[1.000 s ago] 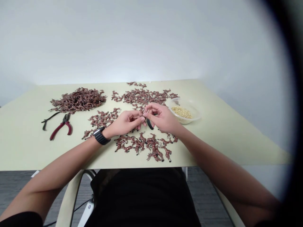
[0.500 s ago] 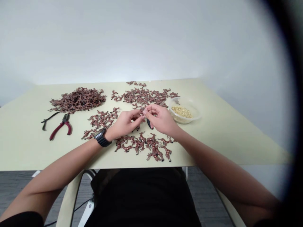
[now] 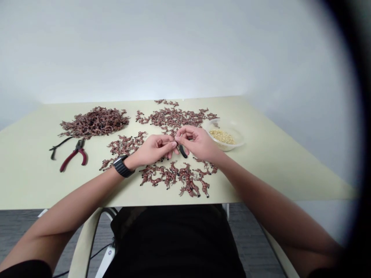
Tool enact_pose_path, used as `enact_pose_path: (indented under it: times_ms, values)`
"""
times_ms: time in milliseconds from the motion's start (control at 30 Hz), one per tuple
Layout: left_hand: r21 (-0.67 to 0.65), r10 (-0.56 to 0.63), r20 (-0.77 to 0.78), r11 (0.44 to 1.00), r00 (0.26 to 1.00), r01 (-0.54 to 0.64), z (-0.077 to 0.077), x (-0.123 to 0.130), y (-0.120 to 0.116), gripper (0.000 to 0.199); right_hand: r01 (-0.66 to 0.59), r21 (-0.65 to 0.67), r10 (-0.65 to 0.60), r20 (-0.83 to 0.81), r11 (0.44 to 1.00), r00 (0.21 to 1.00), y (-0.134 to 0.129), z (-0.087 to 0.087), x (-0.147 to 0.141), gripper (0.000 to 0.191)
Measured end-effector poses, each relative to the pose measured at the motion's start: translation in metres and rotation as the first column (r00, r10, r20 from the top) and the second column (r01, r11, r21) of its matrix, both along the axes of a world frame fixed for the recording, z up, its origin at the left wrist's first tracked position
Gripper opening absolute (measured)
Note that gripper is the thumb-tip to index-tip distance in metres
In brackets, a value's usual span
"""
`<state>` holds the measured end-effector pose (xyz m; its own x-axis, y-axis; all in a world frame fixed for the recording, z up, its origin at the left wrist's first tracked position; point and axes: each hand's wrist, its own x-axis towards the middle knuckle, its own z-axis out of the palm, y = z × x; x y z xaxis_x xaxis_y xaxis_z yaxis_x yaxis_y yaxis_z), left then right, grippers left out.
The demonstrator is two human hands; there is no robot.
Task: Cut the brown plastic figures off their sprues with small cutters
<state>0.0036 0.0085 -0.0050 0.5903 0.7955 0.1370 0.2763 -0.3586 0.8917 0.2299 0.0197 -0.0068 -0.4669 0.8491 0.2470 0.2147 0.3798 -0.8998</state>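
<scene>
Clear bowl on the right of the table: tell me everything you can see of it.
The bowl is round, shallow and see-through, apparently plastic, with a thin rim and no lid. It stands upright on the pale table, to the right of the brown animal figures. Small gold-coloured bits lie inside, mostly toward its left; their exact shape is too small to tell. The right hand is close by its left edge; whether they touch is unclear.

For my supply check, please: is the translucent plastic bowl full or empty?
Partly full: small gold-coloured pieces lie low in the plastic bowl, below its rim.
</scene>
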Motion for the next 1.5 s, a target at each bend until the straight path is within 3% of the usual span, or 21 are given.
enact_pose_path:
  times_ms: [167,233,300,400,500,633,733,867,1033,1133,1200,1267,1400,1500]
  values:
    - [-0.097,-0.081,0.059,0.992,0.995,0.086,0.003,-0.001,0.001,0.041,-0.002,0.274,-0.026,0.101,0.962,0.995,-0.001,0.001,0.003,0.016]
    - [-0.102,-0.081,0.058,0.991,0.995,0.087,0.002,0.0,0.0,0.041,-0.018,0.303,-0.021,0.125,0.953,0.992,-0.002,0.003,0.002,0.017]
    - [-0.062,-0.044,0.035,0.997,0.998,0.046,0.001,0.001,-0.001,0.04,0.02,0.231,-0.047,0.11,0.973,0.993,-0.005,0.005,-0.001,0.018]
    - [0.105,0.07,-0.044,0.992,0.997,-0.065,-0.002,0.004,-0.004,0.037,0.095,-0.01,-0.094,0.056,0.995,0.994,-0.008,0.006,-0.006,0.023]
    - [0.334,0.171,-0.127,0.935,0.977,-0.12,-0.004,0.006,-0.004,0.032,0.09,-0.212,-0.095,-0.011,0.973,0.995,-0.008,0.004,-0.009,0.026]
    - [0.44,0.22,-0.164,0.889,0.962,-0.129,-0.004,0.006,-0.003,0.032,0.055,-0.296,-0.084,-0.087,0.954,0.993,-0.001,-0.002,-0.005,0.027]
    - [0.344,0.156,-0.14,0.934,0.978,-0.1,-0.004,0.004,-0.002,0.032,0.021,-0.268,-0.04,-0.065,0.963,0.997,0.003,-0.005,-0.001,0.028]
    - [0.083,0.03,-0.04,0.996,0.999,-0.026,-0.003,0.0,0.0,0.036,-0.024,-0.151,0.021,-0.02,0.988,1.0,0.004,-0.003,0.002,0.025]
    - [-0.092,-0.103,0.075,0.99,0.992,0.109,0.001,-0.002,0.003,0.038,-0.029,0.144,0.018,0.079,0.989,0.997,0.001,0.004,0.006,0.017]
    - [-0.116,-0.121,0.091,0.985,0.988,0.131,0.001,-0.002,0.002,0.037,-0.058,0.236,0.025,0.14,0.97,0.99,-0.003,0.007,0.006,0.016]
    - [-0.068,-0.086,0.054,0.994,0.995,0.09,0.0,-0.001,0.0,0.037,-0.036,0.196,0.009,0.136,0.98,0.991,-0.005,0.006,0.003,0.018]
    - [0.065,-0.007,-0.013,0.998,1.0,0.008,-0.003,0.0,-0.001,0.036,0.014,0.057,-0.02,0.097,0.998,0.995,-0.006,0.004,0.0,0.023]
    - [0.402,0.152,-0.128,0.911,0.98,-0.089,-0.006,0.003,-0.001,0.031,0.0,-0.282,-0.01,-0.035,0.959,0.999,-0.001,-0.001,-0.002,0.032]
    - [0.424,0.183,-0.122,0.898,0.975,-0.116,-0.006,0.003,-0.001,0.032,-0.012,-0.302,-0.01,-0.073,0.953,0.997,0.003,0.0,0.002,0.034]
